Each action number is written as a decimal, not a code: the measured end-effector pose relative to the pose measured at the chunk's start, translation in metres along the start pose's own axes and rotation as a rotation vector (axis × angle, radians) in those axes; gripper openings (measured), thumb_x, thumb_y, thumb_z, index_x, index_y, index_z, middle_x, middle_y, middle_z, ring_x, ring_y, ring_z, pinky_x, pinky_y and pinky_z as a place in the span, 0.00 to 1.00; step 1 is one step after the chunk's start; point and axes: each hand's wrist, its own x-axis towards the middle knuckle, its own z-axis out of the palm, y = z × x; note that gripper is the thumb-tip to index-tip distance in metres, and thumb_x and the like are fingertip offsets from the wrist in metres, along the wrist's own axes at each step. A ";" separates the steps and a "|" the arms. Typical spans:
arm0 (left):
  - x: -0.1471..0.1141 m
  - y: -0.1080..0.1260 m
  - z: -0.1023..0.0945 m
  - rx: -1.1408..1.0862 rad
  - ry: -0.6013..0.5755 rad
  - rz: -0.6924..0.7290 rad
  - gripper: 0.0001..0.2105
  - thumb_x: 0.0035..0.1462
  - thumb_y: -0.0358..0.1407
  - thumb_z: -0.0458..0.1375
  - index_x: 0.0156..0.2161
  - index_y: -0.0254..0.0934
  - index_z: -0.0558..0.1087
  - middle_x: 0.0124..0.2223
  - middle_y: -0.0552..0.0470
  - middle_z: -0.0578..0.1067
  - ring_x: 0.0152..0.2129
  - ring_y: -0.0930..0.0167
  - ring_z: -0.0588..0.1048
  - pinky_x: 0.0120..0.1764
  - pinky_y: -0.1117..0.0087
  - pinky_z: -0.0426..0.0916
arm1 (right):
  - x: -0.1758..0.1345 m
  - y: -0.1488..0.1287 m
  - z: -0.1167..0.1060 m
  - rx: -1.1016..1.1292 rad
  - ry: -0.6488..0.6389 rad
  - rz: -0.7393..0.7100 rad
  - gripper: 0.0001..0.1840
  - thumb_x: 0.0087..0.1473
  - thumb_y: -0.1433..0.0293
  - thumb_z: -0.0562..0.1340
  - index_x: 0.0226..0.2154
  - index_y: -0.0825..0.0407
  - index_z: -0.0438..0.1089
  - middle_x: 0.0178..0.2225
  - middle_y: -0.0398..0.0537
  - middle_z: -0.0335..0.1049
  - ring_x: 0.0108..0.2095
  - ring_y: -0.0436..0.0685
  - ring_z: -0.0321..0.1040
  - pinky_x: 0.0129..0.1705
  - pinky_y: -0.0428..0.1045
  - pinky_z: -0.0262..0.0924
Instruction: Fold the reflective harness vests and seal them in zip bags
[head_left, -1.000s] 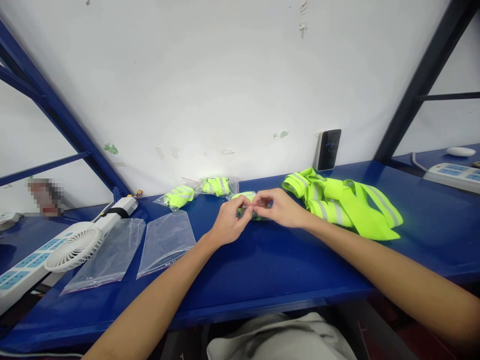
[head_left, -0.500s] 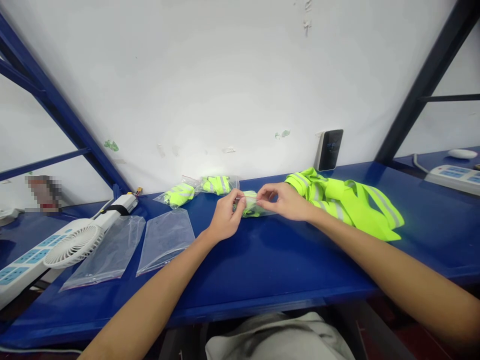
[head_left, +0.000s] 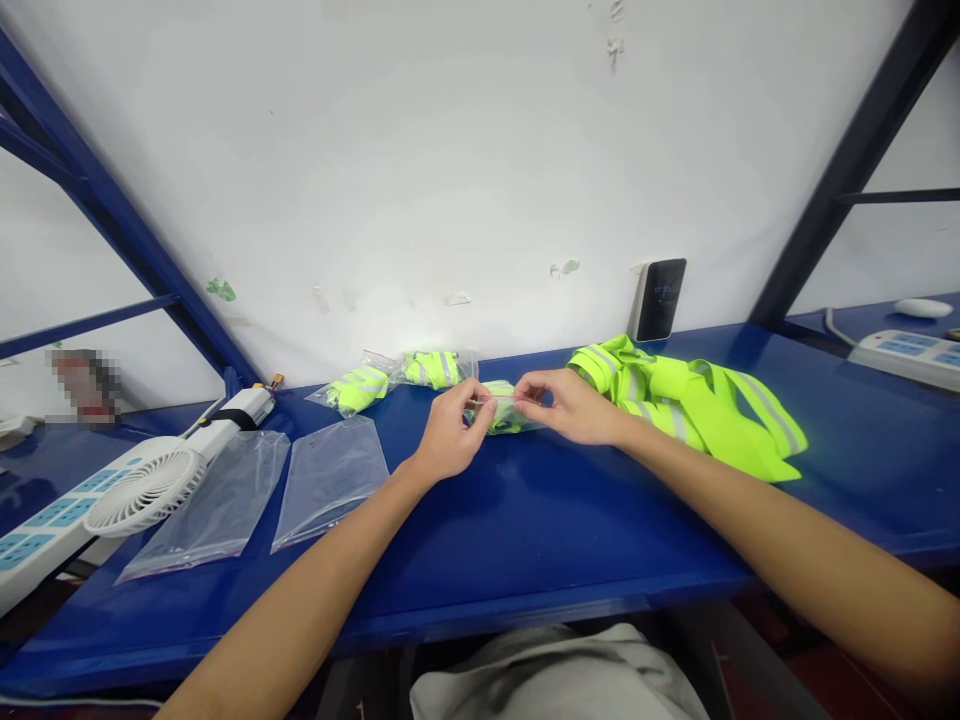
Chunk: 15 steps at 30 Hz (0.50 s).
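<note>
Between my hands is a clear zip bag [head_left: 504,412] with a folded neon-yellow reflective strap inside. My left hand [head_left: 454,428] pinches the bag's top edge at its left end, thumb against fingers. At the other end of that edge, my right hand [head_left: 568,404] pinches with thumb and forefinger. Behind my left hand lie two filled bags, one further left [head_left: 358,389] and one nearer the wall [head_left: 431,369], each with a similar yellow bundle. A loose heap of neon-yellow reflective straps [head_left: 694,395] with silver stripes spreads beyond my right forearm.
Two flat clear bags, one nearer [head_left: 330,480] and one further left [head_left: 225,510], lie on the blue table [head_left: 540,540]. A white fan [head_left: 150,488] rests on a power strip [head_left: 45,540]. A dark phone-like device [head_left: 660,300] leans against the wall.
Both hands keep their pinch on the bag's edge. My left hand's thumb has shifted slightly right along it, closer to my right hand.
</note>
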 end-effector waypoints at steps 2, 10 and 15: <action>0.001 0.001 -0.001 -0.007 -0.045 0.017 0.06 0.61 0.37 0.57 0.35 0.37 0.71 0.31 0.53 0.74 0.28 0.72 0.72 0.35 0.71 0.69 | -0.001 -0.001 0.002 -0.022 -0.018 -0.027 0.07 0.58 0.69 0.61 0.32 0.54 0.72 0.30 0.45 0.73 0.30 0.52 0.66 0.35 0.47 0.59; 0.002 0.003 -0.002 0.000 -0.076 0.056 0.06 0.60 0.35 0.58 0.34 0.36 0.75 0.33 0.51 0.78 0.30 0.70 0.75 0.36 0.70 0.68 | -0.002 -0.001 0.004 -0.132 -0.011 -0.108 0.04 0.58 0.69 0.62 0.34 0.53 0.71 0.33 0.47 0.74 0.32 0.53 0.67 0.37 0.48 0.59; 0.004 0.001 -0.004 -0.030 0.006 -0.003 0.06 0.59 0.34 0.59 0.32 0.36 0.74 0.31 0.52 0.76 0.30 0.70 0.74 0.37 0.69 0.68 | -0.002 0.002 0.004 -0.113 0.089 -0.091 0.03 0.57 0.69 0.63 0.33 0.53 0.70 0.34 0.47 0.73 0.34 0.54 0.68 0.40 0.48 0.60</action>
